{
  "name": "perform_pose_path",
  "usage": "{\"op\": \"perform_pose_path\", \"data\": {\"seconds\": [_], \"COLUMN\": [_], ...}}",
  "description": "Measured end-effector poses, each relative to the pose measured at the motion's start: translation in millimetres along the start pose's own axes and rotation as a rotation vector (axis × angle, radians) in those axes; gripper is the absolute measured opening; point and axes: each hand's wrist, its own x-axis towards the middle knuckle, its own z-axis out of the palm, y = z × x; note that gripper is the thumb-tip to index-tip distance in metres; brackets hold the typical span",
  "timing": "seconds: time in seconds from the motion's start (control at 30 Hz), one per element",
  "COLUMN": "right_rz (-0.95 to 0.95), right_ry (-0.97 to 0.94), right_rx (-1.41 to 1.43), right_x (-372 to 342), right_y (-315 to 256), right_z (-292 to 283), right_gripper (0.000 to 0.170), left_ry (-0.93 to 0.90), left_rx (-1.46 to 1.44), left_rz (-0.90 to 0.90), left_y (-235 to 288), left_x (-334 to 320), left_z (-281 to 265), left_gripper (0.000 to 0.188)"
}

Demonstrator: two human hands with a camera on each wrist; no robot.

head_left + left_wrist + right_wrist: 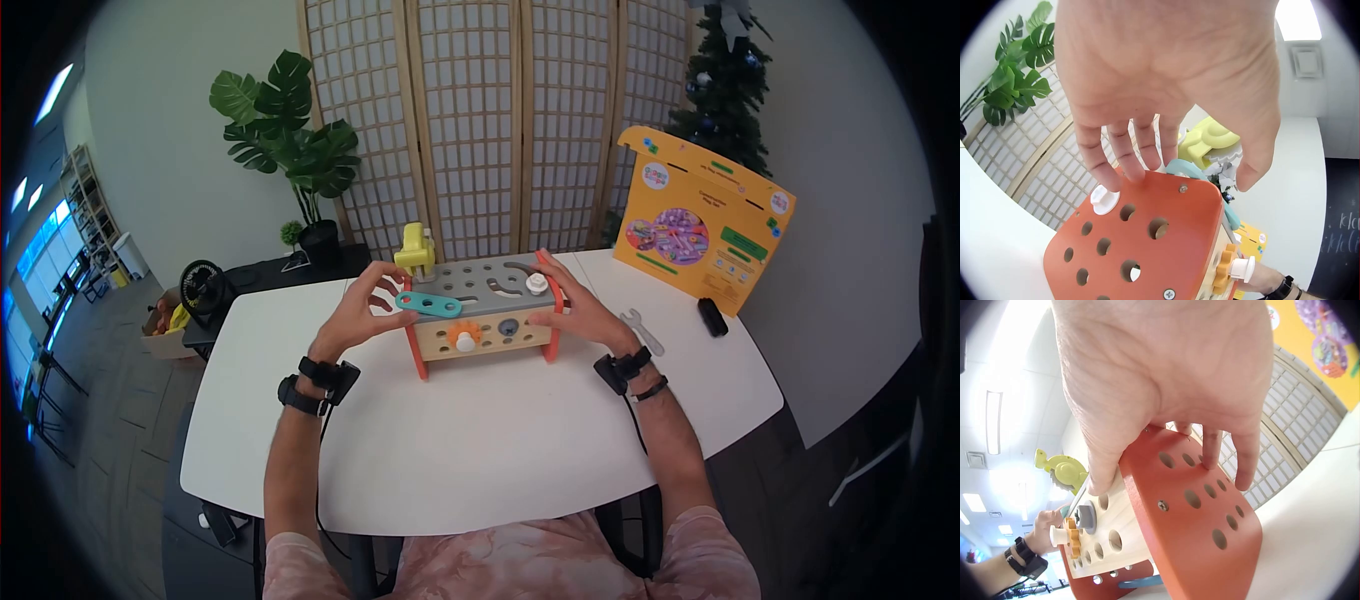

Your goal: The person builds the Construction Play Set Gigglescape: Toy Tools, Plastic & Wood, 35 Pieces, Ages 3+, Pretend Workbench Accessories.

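Note:
A toy workbench with a grey top and red end panels stands on the table. The right hand grips its right end, thumb on the wooden front, fingers over the red panel. The left hand is at the left end, fingers bent at the red panel's upper edge, thumb held apart near a teal perforated strip. A yellow piece stands at the top's back left. On the front are an orange gear with a white knob and a grey bolt; a white knob sits on top.
A grey wrench and a black object lie right of the workbench on the white table. A yellow box stands at the back right. Behind are a folding screen, a potted plant and a small fan.

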Motion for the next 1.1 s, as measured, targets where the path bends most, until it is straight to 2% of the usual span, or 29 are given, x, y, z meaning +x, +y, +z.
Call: {"op": "perform_pose_path", "data": {"seconds": [0.17, 0.23, 0.27, 0.3, 0.37, 0.4, 0.43, 0.47, 0.53, 0.57, 0.63, 0.7, 0.73, 0.8, 0.83, 0.9, 1.1], "right_rz": [0.016, 0.156, 0.156, 0.131, 0.106, 0.164, 0.221, 0.220, 0.168, 0.167, 0.206, 0.230, 0.251, 0.252, 0.252, 0.246, 0.260], "right_ry": [0.041, -0.024, -0.025, 0.003, 0.031, 0.054, 0.075, 0.071, 0.127, 0.125, 0.067, 0.042, 0.016, -0.001, -0.016, -0.021, 0.005], "right_rx": [0.035, 0.147, 0.146, 0.139, 0.128, 0.065, 0.001, -0.002, -0.059, -0.060, 0.151, 0.223, 0.295, 0.294, 0.294, 0.286, 0.122], "right_x": [-5, -9, -10, -11, -10, -9, -8, -6, -4, -4, -4, -5, -5, -3, -1, 4, 13], "right_y": [-10, -22, -18, -13, -5, -5, -5, -1, 12, 19, 26, 29, 29, 30, 31, 35, 32], "right_z": [3, 1, 3, 5, 4, 3, 2, 2, 3, 2, 1, 2, 2, 2, 2, 3, 5], "right_gripper": [0.106, 0.114, 0.114, 0.112, 0.110, 0.100, 0.090, 0.090, 0.067, 0.067, 0.052, 0.048, 0.045, 0.042, 0.039, 0.039, 0.036], "left_ry": [0.018, -0.215, -0.263, -0.262, -0.372, -0.350, -0.347, -0.354, -0.358, -0.361, -0.364, -0.215, -0.215, -0.046, -0.045, -0.110, -0.125], "left_rx": [-0.031, 0.116, 0.146, 0.145, 0.184, 0.191, 0.190, 0.172, 0.153, 0.198, 0.242, 0.373, 0.372, 0.382, 0.382, 0.207, 0.181], "left_rz": [-0.088, -0.250, -0.207, -0.207, -0.195, -0.154, -0.154, -0.161, -0.168, -0.174, -0.180, -0.298, -0.298, -0.253, -0.253, -0.255, -0.257], "left_y": [-19, -28, -36, -36, -36, -33, -34, -36, -45, -51, -53, -53, -54, -56, -58, -57, -48], "left_x": [-11, -14, -16, -17, -19, -20, -20, -20, -19, -18, -17, -16, -16, -18, -18, -16, -17], "left_z": [-7, -11, -10, -10, -7, -5, -3, -1, 2, 1, 0, 1, 3, 9, 10, 12, 14], "left_gripper": [0.068, 0.074, 0.063, 0.063, 0.049, 0.041, 0.041, 0.041, 0.041, 0.042, 0.042, 0.063, 0.063, 0.099, 0.099, 0.126, 0.125]}}
